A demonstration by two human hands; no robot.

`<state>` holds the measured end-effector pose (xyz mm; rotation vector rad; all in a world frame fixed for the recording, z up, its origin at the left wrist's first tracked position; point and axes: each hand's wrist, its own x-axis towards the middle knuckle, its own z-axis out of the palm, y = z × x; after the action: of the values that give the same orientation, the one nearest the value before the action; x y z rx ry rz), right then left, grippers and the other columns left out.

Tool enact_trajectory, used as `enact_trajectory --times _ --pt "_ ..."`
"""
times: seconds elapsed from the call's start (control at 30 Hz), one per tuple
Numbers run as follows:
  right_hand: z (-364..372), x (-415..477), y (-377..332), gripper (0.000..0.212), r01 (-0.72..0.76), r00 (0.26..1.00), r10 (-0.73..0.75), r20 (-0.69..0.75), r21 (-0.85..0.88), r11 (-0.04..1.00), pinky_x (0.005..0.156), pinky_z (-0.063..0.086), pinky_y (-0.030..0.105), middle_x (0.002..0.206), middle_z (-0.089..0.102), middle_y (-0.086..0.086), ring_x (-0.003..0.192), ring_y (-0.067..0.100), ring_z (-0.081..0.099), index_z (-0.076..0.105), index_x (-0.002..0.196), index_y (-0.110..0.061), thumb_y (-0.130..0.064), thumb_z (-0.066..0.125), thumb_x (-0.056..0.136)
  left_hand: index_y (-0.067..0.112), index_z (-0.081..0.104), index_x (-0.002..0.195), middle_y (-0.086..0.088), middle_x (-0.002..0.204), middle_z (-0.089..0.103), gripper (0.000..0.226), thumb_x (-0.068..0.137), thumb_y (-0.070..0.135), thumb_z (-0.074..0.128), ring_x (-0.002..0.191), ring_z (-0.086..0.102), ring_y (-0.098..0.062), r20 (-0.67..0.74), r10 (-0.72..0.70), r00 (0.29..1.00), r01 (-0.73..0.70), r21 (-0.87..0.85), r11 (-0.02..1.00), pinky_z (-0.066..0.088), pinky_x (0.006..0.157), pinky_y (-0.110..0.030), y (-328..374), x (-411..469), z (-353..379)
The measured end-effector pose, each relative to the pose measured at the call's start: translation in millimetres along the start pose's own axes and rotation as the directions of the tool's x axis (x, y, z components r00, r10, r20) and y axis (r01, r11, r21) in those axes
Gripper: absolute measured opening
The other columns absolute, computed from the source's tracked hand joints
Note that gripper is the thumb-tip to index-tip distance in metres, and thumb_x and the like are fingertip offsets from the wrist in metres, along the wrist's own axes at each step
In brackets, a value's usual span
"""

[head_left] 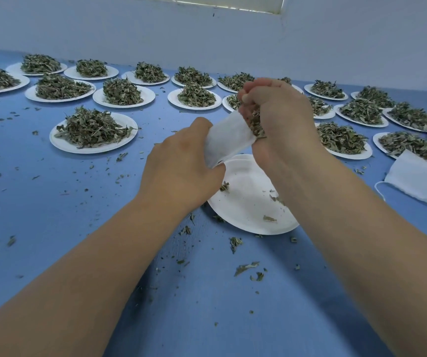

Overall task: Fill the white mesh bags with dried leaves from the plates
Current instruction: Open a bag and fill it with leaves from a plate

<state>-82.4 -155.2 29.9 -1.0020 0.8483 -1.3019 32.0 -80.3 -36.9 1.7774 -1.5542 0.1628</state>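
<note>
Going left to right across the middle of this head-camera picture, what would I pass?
white paper plate heaped with green leaves → left hand → white mesh bag it grips → right hand clutching dried leaves → second heaped white plate → flat spare mesh bag

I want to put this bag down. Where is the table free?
Bare table lies left of the left forearm, nearer than the lone heaped plate; only crumbs. Second patch: between the forearms, below the nearly empty plate. Crowded: far plate rows, and right by the spare bag.
</note>
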Motion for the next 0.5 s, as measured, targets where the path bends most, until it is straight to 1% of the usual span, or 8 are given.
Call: enact_trajectory --times 0.1,0.17,0.2,0.23,0.3,0.4,0.47,0.5 --pt "-2.0 0.8 1.6 0.018 0.028 0.998 -0.023 0.055 -0.097 0.995 0.076 0.051 0.033 0.089 0.076 0.008 0.092 0.023 0.070 0.074 0.088 -0.009 0.005 0.064 0.084 0.027 0.050 0.110 0.004 0.090 0.060 0.039 0.077 0.038 0.066 0.079 0.056 -0.028 -0.005 -0.011 1.000 0.011 -0.007 1.000 0.046 0.066 -0.039 -0.4 -0.1 -0.1" --pt "-1.9 -0.5 1.4 0.010 0.025 0.996 -0.009 0.084 -0.193 0.981 0.082 0.054 0.035 0.094 0.079 0.005 0.097 0.019 0.073 0.077 0.091 -0.013 -0.009 0.068 0.088 0.026 0.050 0.109 0.004 0.089 0.060 0.038 0.076 0.037 0.066 0.079 0.055 -0.029 -0.001 -0.007 1.000 0.007 -0.003 1.000 0.043 0.065 -0.038 0.2 -0.2 0.0" --pt "-1.1 -1.6 0.1 0.011 0.012 0.996 0.010 0.094 -0.234 0.972 0.086 0.054 0.036 0.092 0.079 0.002 0.097 0.016 0.074 0.077 0.088 -0.015 -0.018 0.067 0.091 0.026 0.050 0.109 0.004 0.088 0.060 0.038 0.076 0.036 0.066 0.078 0.055 -0.029 0.005 -0.002 1.000 0.002 0.001 1.000 0.041 0.065 -0.037 0.9 -0.6 0.2" --pt "0.0 -1.9 -1.3 0.020 -0.004 0.994 0.033 0.107 -0.261 0.965 0.092 0.053 0.038 0.090 0.079 -0.001 0.096 0.014 0.075 0.077 0.086 -0.015 -0.026 0.063 0.094 0.026 0.050 0.108 0.005 0.087 0.060 0.038 0.075 0.035 0.065 0.078 0.055 -0.029 0.009 0.001 1.000 -0.001 0.004 1.000 0.040 0.064 -0.037 1.5 -1.0 0.2" --pt "2.7 -4.3 -5.3 0.037 -0.044 0.988 0.083 0.132 -0.276 0.960 0.101 0.052 0.043 0.089 0.080 -0.001 0.097 0.017 0.075 0.077 0.085 -0.014 -0.035 0.051 0.101 0.026 0.049 0.107 0.005 0.085 0.059 0.037 0.074 0.036 0.064 0.076 0.055 -0.028 0.008 0.000 1.000 -0.001 0.010 1.000 0.040 0.062 -0.036 2.3 -1.4 -0.1" --pt "4.9 -9.0 -10.7 0.047 -0.032 0.989 0.086 0.120 -0.389 0.921 0.101 0.050 0.044 0.084 0.079 -0.005 0.104 0.020 0.071 0.075 0.088 -0.018 -0.045 0.040 0.103 0.026 0.049 0.104 0.006 0.082 0.058 0.034 0.074 0.036 0.063 0.075 0.054 -0.028 -0.003 -0.025 1.000 0.025 -0.001 1.000 0.041 0.062 -0.037 1.7 -1.2 -0.8" --pt "6.6 -11.2 -13.0 0.050 -0.001 0.989 0.071 0.130 -0.473 0.881 0.098 0.049 0.039 0.083 0.078 -0.012 0.102 0.013 0.068 0.076 0.087 -0.023 -0.050 0.038 0.103 0.027 0.049 0.104 0.006 0.081 0.057 0.034 0.074 0.036 0.063 0.075 0.055 -0.027 0.006 -0.033 0.999 0.033 -0.012 0.999 0.043 0.063 -0.038 1.7 -1.4 -0.4" --pt "7.9 -11.8 -13.2 0.052 0.004 0.988 0.075 0.136 -0.506 0.862 0.093 0.049 0.035 0.083 0.077 -0.015 0.096 0.009 0.067 0.078 0.085 -0.024 -0.051 0.038 0.103 0.027 0.049 0.104 0.007 0.080 0.057 0.034 0.074 0.037 0.062 0.075 0.055 -0.027 0.009 -0.037 0.999 0.038 -0.021 0.999 0.045 0.063 -0.038 1.8 -1.5 -0.2"
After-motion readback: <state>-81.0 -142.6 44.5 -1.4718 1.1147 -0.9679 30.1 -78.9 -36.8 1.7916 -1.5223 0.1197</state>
